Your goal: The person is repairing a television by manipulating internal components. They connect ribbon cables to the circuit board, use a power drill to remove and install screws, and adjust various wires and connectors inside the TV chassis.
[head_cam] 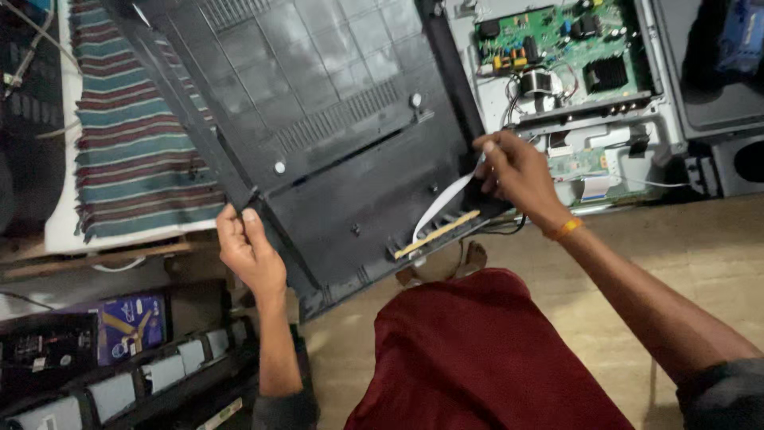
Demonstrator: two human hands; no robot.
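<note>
Left hand (pixel 251 251) grips the near-left edge of the black plastic back cover (pixel 334 135), fingers wrapped over the rim, thumb up along it. Cover is tilted, lifted off the chassis, spanning from far left down to centre, just above the person's lap.

Right hand (pixel 513 171) is at the cover's right edge, fingers pinched shut around the top end of a white flat ribbon cable (pixel 446 203). Cable runs down and left from the fingers to a thin yellowish strip board (pixel 438 233) lying along the cover's near edge. Orange band (pixel 563 229) on the right wrist.

Far right: open TV chassis (pixel 660 95) with a green circuit board (pixel 557 44) and a smaller board (pixel 581 163) below it, loose wires between them.

Left: striped cloth (pixel 131 127), green and dark red, on a white surface. Near left: a dark frame with pale rectangular panels (pixel 143 374) and a blue box (pixel 131 322).

Dark red cloth (pixel 477 358) covers the lap in the near centre. Floor (pixel 637 239) is tan.
</note>
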